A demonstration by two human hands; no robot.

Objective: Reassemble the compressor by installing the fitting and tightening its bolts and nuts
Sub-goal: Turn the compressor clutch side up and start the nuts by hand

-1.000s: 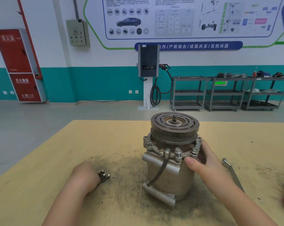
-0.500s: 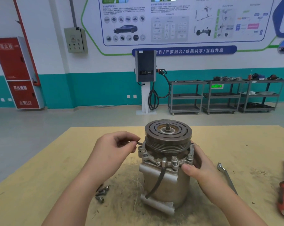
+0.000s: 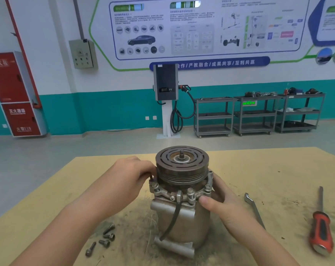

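The grey metal compressor (image 3: pixel 182 217) stands upright mid-table, its grooved pulley (image 3: pixel 182 166) on top and a bolted flange ring (image 3: pixel 174 194) below it. My left hand (image 3: pixel 132 175) pinches a dark bolt (image 3: pixel 150 177) and holds it at the flange's left ear, right beside the pulley. My right hand (image 3: pixel 222 202) grips the compressor body on its right side, thumb on the flange. Several loose bolts (image 3: pixel 105 239) lie on the table at the front left of the compressor. A black cable runs down the compressor's front.
A flat wrench (image 3: pixel 256 212) lies right of the compressor, partly behind my right wrist. A red-handled screwdriver (image 3: pixel 321 227) lies farther right. The yellow table (image 3: pixel 268 169) is dusted with dark grit around the compressor. Tool carts and a charger stand far behind.
My left hand rose from the loose bolts with one bolt and carried it right to the flange's left ear. My right hand kept its hold on the compressor.
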